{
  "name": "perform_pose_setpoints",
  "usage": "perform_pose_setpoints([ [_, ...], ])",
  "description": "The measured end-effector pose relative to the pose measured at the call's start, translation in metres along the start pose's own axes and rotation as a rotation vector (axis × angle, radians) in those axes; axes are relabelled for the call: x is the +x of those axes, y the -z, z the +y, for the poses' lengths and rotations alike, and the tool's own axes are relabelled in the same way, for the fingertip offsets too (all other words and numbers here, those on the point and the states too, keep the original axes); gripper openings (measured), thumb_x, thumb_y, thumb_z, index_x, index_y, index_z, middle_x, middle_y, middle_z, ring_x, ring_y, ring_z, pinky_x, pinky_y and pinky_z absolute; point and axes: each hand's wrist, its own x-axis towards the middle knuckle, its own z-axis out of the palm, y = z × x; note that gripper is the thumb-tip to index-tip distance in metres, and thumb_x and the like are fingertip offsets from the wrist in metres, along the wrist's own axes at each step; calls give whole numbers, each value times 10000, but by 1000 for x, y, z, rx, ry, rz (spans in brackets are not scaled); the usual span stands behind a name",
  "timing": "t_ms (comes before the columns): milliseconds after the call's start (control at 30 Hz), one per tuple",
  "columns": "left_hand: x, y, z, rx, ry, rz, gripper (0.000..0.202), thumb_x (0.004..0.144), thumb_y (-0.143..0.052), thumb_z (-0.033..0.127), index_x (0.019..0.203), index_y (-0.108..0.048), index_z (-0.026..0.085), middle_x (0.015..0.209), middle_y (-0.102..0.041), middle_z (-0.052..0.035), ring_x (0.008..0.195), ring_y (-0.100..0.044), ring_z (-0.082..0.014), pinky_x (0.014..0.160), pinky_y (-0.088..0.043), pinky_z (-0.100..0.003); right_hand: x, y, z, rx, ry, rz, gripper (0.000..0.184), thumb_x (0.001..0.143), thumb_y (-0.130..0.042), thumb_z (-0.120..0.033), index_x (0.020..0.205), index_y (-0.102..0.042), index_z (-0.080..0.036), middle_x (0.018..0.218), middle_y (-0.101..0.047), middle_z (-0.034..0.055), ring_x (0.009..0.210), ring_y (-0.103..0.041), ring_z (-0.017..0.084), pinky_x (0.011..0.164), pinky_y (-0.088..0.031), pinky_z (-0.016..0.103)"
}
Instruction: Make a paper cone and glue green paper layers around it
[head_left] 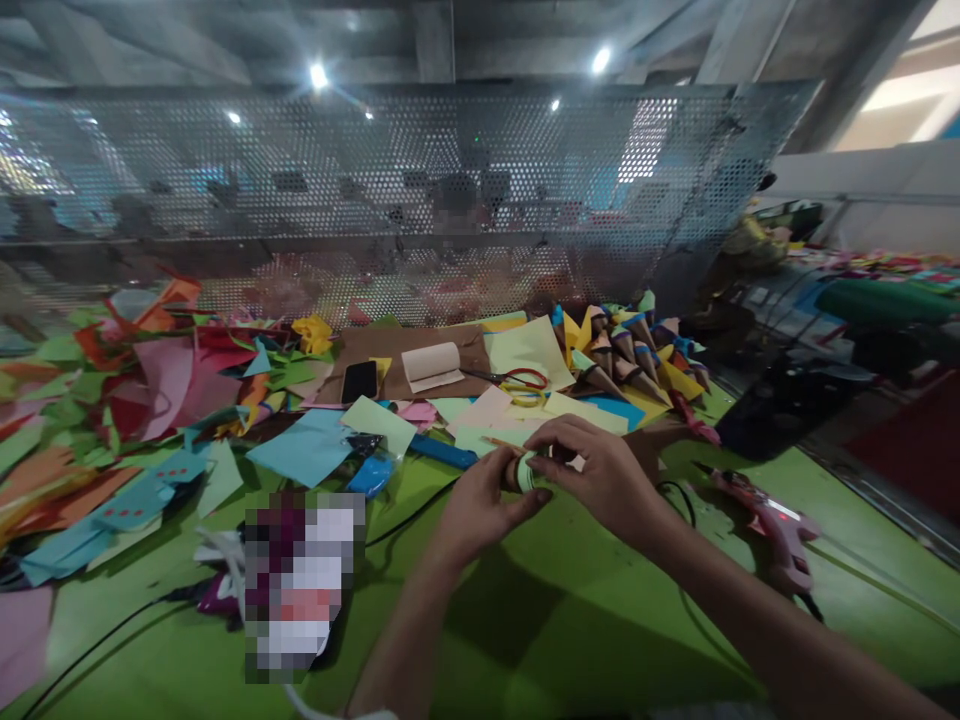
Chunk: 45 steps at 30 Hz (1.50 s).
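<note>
My left hand is closed around a small pale-green paper roll, gripped between thumb and fingers. From the other side, the fingertips of my right hand pinch the same roll. A thin tan stick shows just beyond my left fingers; I cannot tell whether it is held or lies on the paper behind. Pale sheets of paper lie just past both hands. To the right rests a pink hot glue gun with a small red light lit.
Colored paper scraps are heaped at left. A phone, scissors and paper cones lie at the back, before a perforated metal screen. Cords cross the green table. A blurred-out object lies left of my hands.
</note>
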Motion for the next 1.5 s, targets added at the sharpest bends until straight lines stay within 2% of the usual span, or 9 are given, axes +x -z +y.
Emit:
perform_pose_setpoints([
  [167, 0, -1, 2, -31, 13, -21, 293, 858, -587, 470, 969, -580, 199, 828, -544, 18, 765, -475, -161, 674, -357, -246, -1, -2, 1, -23, 17, 5, 102, 865, -662, -185, 955, -689, -225, 939, -689, 52, 868, -636, 203, 733, -497, 300],
  [300, 0, 1, 1, -117, 86, 9, 348, 869, -555, 536, 960, -567, 201, 868, -561, 17, 797, -483, -162, 713, -370, -247, -3, 3, -4, -44, 34, 99, 268, 855, -665, -177, 1117, -649, -235, 1092, -644, 70, 729, -594, 155, 698, -506, 294],
  [400, 0, 3, -1, -191, 98, 22, 357, 882, -539, 527, 1016, -576, 199, 931, -579, -1, 867, -497, -178, 786, -393, -257, -7, 7, -6, -61, 10, 166, 137, 857, -660, -166, 987, -663, -209, 964, -637, 55, 665, -558, 142, 629, -487, 269],
  [467, 1, 3, -3, -217, 102, 25, 357, 886, -534, 524, 1023, -573, 197, 929, -582, -4, 905, -503, -188, 834, -402, -271, -11, 7, -6, -37, 9, 103, 66, 865, -650, -159, 904, -678, -204, 878, -649, 44, 717, -595, 162, 635, -487, 264],
  [567, 2, 2, -8, -253, 118, 24, 389, 874, -545, 549, 1035, -557, 196, 914, -580, 0, 923, -508, -193, 872, -411, -292, -16, 2, -2, -6, 5, -4, 107, 874, -629, -137, 901, -713, -198, 850, -676, 49, 800, -639, 191, 698, -500, 285],
  [667, 3, 0, -11, -305, 113, 16, 408, 861, -567, 553, 1055, -557, 194, 953, -583, -5, 916, -506, -187, 875, -416, -295, -20, -4, 2, -22, -18, -31, 143, 868, -618, -116, 912, -724, -200, 843, -681, 45, 797, -642, 192, 705, -491, 293],
  [967, 2, 0, -10, -472, 135, -1, 421, 841, -624, 507, 1118, -590, 191, 1052, -597, -39, 994, -509, -207, 919, -400, -311, -21, -8, 5, -167, 44, -46, 166, 826, -564, -36, 839, -661, -170, 844, -647, 57, 796, -614, 203, 671, -450, 291],
  [1200, 2, -1, -12, -470, 108, -1, 422, 846, -615, 520, 1116, -601, 197, 1062, -607, -33, 1019, -513, -213, 930, -398, -317, -21, -6, 1, -66, 47, -53, 146, 856, -601, -78, 913, -685, -184, 857, -658, 46, 779, -616, 180, 688, -457, 275],
  [1500, 1, 0, -10, -470, 158, 22, 425, 835, -616, 542, 1088, -618, 200, 978, -607, -26, 920, -519, -190, 875, -414, -300, -22, -8, 6, -185, 59, -29, 148, 826, -615, -31, 845, -651, -173, 836, -640, 44, 784, -613, 191, 678, -443, 275],
])
